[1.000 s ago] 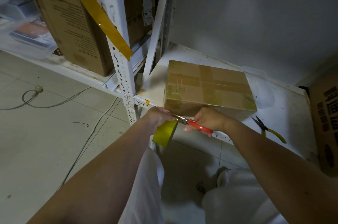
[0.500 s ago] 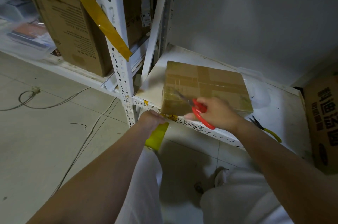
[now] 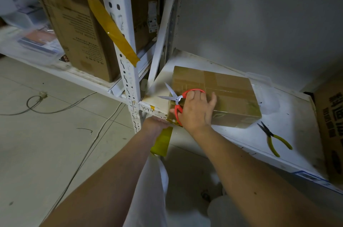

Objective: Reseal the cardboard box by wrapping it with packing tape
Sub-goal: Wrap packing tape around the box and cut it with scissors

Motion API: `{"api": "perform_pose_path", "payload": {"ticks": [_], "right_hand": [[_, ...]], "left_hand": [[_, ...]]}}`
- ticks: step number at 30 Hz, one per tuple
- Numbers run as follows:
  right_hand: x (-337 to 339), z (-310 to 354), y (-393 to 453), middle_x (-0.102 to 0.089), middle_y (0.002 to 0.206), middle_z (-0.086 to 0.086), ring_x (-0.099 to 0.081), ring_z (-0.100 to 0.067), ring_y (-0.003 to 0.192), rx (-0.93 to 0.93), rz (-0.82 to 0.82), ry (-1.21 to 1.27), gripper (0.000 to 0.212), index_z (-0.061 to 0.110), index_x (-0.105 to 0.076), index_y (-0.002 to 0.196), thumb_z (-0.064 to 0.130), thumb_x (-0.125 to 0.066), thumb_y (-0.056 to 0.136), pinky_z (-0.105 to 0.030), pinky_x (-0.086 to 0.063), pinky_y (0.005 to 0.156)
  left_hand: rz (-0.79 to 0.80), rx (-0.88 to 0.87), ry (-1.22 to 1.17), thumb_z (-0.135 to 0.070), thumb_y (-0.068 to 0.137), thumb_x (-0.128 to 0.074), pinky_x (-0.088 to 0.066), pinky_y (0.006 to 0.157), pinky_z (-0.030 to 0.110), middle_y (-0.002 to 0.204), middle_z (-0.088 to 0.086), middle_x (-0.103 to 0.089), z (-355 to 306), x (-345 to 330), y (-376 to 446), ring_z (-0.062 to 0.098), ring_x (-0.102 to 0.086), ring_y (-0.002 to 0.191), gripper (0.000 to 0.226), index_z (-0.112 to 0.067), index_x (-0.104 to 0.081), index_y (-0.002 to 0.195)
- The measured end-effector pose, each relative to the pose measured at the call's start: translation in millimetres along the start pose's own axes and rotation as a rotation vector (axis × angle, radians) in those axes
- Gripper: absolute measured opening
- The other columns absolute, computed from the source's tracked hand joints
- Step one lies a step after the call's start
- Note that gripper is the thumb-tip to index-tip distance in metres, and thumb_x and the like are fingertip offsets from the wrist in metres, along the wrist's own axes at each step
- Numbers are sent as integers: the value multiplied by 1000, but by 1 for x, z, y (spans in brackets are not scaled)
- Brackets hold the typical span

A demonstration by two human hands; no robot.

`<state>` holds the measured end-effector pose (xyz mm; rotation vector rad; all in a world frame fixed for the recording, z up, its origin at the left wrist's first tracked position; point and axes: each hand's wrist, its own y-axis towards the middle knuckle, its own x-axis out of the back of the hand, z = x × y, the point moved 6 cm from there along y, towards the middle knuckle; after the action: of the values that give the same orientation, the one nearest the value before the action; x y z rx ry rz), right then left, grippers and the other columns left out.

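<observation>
R hand (image 3: 194, 109) fingers curled, palm down; L hand (image 3: 155, 124) lower, fingers hidden.

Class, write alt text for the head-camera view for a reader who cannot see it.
A person's right hand, holding red-handled scissors, rests on a taped cardboard box on a white shelf. The left hand holds yellow tape at the shelf edge; yellow-handled pliers lie nearby.

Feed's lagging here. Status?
Right hand holds red scissors, pressing on taped box. Left hand holds yellow tape roll below shelf edge. Nothing blocking.
</observation>
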<state>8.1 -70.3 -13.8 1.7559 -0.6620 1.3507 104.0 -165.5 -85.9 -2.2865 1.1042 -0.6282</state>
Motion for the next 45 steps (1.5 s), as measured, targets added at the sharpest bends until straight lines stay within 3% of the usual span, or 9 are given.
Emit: {"api": "perform_pose_path", "payload": {"ticks": [5, 8, 10, 20, 24, 27, 32, 36, 45], "right_hand": [[-5, -3, -2, -61, 107, -4, -57, -23, 108, 47, -63, -7, 62, 17, -53, 109, 64, -68, 73, -54, -27, 107], [-7, -7, -2, -60, 105, -3, -56, -22, 105, 104, -73, 12, 57, 18, -53, 107, 58, -73, 71, -50, -32, 104], [-6, -11, -2, -62, 100, -4, -59, -22, 98, 134, -108, 38, 57, 18, -55, 102, 53, -80, 65, -46, -40, 95], [-2, -35, 3, -66, 97, 3, -64, -19, 91, 223, -73, 207, 44, 22, -59, 102, 51, -76, 73, -36, -41, 91], [6, -65, 3, -63, 90, 8, -61, -15, 81, -5, 22, 381, 52, 22, -54, 104, 67, -58, 79, -37, -38, 97], [7, -114, -7, -59, 81, 6, -61, -16, 74, -377, -97, 435, 50, 21, -52, 102, 66, -55, 81, -39, -50, 85], [-10, -193, -25, -64, 97, -9, -64, -32, 91, -842, -27, 497, 47, 13, -52, 114, 52, -54, 89, -51, -50, 87], [-20, -204, -29, -62, 105, -15, -62, -36, 97, -795, 166, 492, 50, 6, -46, 121, 46, -54, 93, -46, -49, 86], [-8, -178, -20, -59, 98, -8, -61, -32, 95, -645, 223, 554, 57, 8, -48, 114, 57, -58, 87, -36, -45, 79]], "left_hand": [[-47, 1, 15, -4, 87, -64, -44, 99, 35, 124, 20, -62, 3, 2, 3, 32, -57, 118, 31, 5, -60, 117], [-47, 41, -18, -4, 85, -68, -46, 96, 35, 107, 18, -65, 7, 1, 3, 26, -59, 98, 7, -8, -63, 88], [-51, 44, -48, -3, 83, -69, -47, 89, 34, 91, 13, -61, 8, 2, 4, 23, -55, 90, 17, -12, -57, 76], [-90, -70, -19, -4, 89, -58, -44, 66, 25, 81, 3, -56, -11, 14, 1, 18, -52, 89, 22, -17, -54, 73], [-169, -139, 140, -13, 87, -59, -46, 72, 27, 80, 3, -57, -26, 27, -1, 26, -56, 86, 25, -20, -50, 66], [-147, -262, 369, -19, 84, -64, -51, 83, 35, 82, 1, -61, -45, 28, -8, 30, -63, 94, 24, -23, -55, 62], [127, -443, 456, -16, 83, -71, -42, 96, 33, 89, -9, -58, -73, 13, -24, 21, -57, 111, 22, -23, -62, 64], [258, -410, 454, -11, 85, -68, -34, 87, 24, 96, -2, -61, -81, -2, -39, 14, -54, 99, 15, -16, -60, 73], [147, -269, 571, -9, 83, -70, -39, 79, 26, 93, 5, -62, -82, 16, -49, 16, -54, 88, 5, -11, -66, 81]]}}
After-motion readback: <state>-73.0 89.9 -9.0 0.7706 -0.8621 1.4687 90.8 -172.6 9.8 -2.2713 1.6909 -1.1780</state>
